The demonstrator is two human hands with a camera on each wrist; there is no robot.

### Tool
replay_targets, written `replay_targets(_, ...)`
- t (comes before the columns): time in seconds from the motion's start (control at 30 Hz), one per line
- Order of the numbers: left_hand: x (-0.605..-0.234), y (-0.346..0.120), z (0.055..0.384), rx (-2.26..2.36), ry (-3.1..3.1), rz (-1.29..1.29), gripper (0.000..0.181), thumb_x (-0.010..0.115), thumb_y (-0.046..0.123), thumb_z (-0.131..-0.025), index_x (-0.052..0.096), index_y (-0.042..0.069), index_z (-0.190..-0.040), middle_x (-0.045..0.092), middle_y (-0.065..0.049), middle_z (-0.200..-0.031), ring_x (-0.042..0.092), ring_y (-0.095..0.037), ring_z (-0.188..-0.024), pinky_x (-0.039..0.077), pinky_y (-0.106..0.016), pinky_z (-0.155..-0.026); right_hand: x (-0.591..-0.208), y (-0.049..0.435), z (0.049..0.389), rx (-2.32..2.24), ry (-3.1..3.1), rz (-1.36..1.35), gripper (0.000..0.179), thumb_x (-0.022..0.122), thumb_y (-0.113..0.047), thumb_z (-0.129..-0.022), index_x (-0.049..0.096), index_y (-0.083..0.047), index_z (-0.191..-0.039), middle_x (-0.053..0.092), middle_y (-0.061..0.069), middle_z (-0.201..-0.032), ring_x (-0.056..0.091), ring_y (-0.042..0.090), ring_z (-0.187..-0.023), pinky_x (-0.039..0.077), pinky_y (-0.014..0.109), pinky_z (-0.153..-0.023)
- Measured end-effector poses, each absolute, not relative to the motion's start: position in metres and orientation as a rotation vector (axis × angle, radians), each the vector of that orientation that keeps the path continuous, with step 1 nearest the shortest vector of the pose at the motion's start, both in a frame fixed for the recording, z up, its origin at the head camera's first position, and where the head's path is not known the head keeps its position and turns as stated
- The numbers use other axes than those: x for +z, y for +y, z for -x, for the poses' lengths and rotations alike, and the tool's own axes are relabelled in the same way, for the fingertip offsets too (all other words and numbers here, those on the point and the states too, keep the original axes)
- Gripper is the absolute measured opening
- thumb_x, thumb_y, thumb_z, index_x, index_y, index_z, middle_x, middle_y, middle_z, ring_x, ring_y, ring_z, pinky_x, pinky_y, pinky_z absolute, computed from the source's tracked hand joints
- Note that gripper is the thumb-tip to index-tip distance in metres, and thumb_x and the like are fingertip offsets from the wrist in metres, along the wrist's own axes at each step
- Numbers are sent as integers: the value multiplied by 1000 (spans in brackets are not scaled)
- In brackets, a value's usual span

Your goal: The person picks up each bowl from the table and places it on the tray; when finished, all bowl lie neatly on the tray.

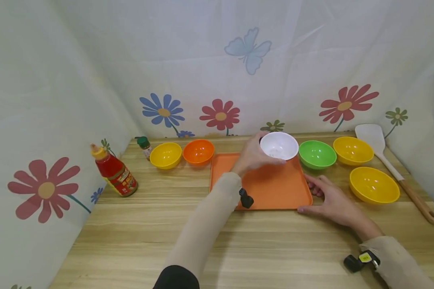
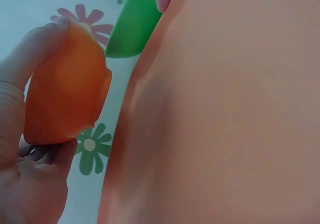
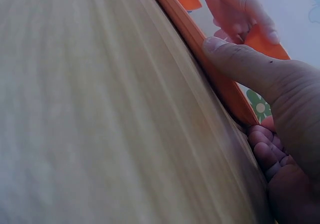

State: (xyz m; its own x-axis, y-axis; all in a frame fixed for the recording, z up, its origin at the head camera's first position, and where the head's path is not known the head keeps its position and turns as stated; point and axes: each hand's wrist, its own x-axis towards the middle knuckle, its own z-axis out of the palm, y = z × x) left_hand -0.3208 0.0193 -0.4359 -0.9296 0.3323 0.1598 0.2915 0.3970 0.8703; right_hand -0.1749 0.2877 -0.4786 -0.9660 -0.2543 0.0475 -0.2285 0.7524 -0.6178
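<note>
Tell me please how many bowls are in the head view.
6: a yellow bowl and an orange bowl left of the tray, a white-lined bowl in the left hand, a green bowl and two yellow bowls to the right.

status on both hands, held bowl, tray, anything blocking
Left hand holds white-lined bowl by far edge of orange tray. Right hand at orange tray's near right corner. Green bowl just right of white-lined bowl, possible obstacle.

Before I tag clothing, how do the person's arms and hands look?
Left hand and right hand are bare. Both sleeves are beige, the left with a black band. Each wrist bears a small black device, the right with a yellow label.
</note>
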Motion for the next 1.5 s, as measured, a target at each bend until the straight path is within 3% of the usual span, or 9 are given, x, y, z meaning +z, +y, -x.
replay_targets(0.33,-449,37,325,1563,2575,-605,108,111,35,-67,57,9,-156,67,-5,-142,66,-21,-120,60,-35,-105,-479,288,175,-999,2899,383,114,97,-59,-82,45,-6,-169,56,9,-123,54,24,-109,53,28,-88)
replay_targets(0.77,-457,42,325,1487,2592,-639,105,110,34,-69,56,12,-157,67,-4,-140,64,-21,-121,59,-37,-108,-480,289,176,-1003,2904,396,115,97,-59,-82,45,-5,-169,56,8,-123,53,24,-108,52,28,-87)
replay_targets(1.3,-456,38,326,1464,2563,-648,116,110,38,-69,48,11,-163,63,-6,-148,62,-23,-126,57,-41,-114,-479,288,176,-999,2897,385,115,96,-59,-82,44,-5,-169,55,8,-121,53,24,-108,52,30,-87)
replay_targets(1.5,-448,29,322,1557,2510,-615,125,109,38,-70,39,11,-171,56,-10,-162,58,-28,-143,53,-45,-120,-480,288,176,-1004,2908,398,115,97,-60,-81,45,-7,-170,56,7,-121,54,23,-108,52,30,-87)
